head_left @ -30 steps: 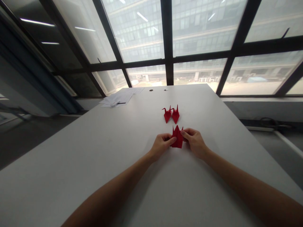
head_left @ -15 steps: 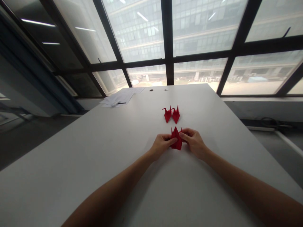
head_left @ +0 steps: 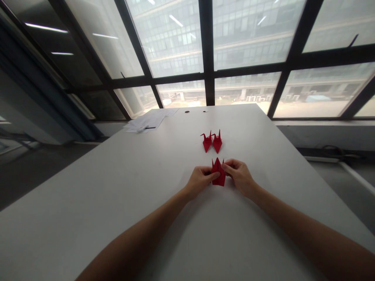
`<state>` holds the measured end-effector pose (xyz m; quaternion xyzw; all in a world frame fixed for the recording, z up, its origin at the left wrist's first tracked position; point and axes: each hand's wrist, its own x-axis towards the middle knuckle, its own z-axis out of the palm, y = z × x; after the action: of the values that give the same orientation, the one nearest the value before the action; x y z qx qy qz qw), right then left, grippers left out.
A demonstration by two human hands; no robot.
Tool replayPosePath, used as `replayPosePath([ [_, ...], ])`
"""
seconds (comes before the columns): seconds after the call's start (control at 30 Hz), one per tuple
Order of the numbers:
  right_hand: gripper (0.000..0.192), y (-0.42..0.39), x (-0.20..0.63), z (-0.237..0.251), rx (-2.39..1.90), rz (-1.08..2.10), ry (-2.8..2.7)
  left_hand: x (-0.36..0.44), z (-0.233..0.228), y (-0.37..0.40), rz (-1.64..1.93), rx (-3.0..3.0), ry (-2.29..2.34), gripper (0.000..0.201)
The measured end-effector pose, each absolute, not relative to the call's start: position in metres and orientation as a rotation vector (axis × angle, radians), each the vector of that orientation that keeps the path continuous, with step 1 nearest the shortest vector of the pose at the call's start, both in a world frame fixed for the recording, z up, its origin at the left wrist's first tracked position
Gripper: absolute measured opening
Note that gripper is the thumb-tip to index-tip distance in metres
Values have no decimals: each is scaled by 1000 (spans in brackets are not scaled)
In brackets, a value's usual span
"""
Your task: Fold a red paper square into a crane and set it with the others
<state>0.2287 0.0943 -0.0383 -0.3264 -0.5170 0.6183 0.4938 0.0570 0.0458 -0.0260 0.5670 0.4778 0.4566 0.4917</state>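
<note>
Between my two hands is a red origami crane (head_left: 218,180), folded flat with two thin points rising at its sides and a wider peak in the middle. My left hand (head_left: 201,178) pinches its left side, thumb lying across the front. At its right edge, my right hand (head_left: 238,173) grips the paper near the right-hand point with thumb and fingers. The fingers behind the paper are hidden. Just beyond, two finished-looking red paper cranes, a left one (head_left: 207,144) and a right one (head_left: 217,144), stand side by side on the table.
The white table (head_left: 140,187) stretches away toward large dark-framed windows (head_left: 208,50). White paper sheets (head_left: 152,118) with a dark pen (head_left: 150,127) on them lie at the far left. Two small holes, one a dark round opening (head_left: 186,112), sit near the far edge.
The right-hand point of the held paper has shifted slightly inward to the left. Both hands keep nearly the same place and grip.
</note>
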Motion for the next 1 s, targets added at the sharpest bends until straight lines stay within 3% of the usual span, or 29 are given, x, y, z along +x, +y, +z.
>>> replayPosePath([
  [0.43,27,87,224,-36,-750,1591,-1215,59,-27,43,1103,1374,1144,37],
  [0.63,27,89,225,-39,-759,1494,-1230,58,-24,42,1039,1404,1114,39],
  [0.83,40,84,221,-38,-771,1459,-1456,61,-29,47,1285,1206,1140,38],
  [1.0,30,84,220,-43,-822,1367,-1576,60,-33,51,1418,1144,1182,39],
])
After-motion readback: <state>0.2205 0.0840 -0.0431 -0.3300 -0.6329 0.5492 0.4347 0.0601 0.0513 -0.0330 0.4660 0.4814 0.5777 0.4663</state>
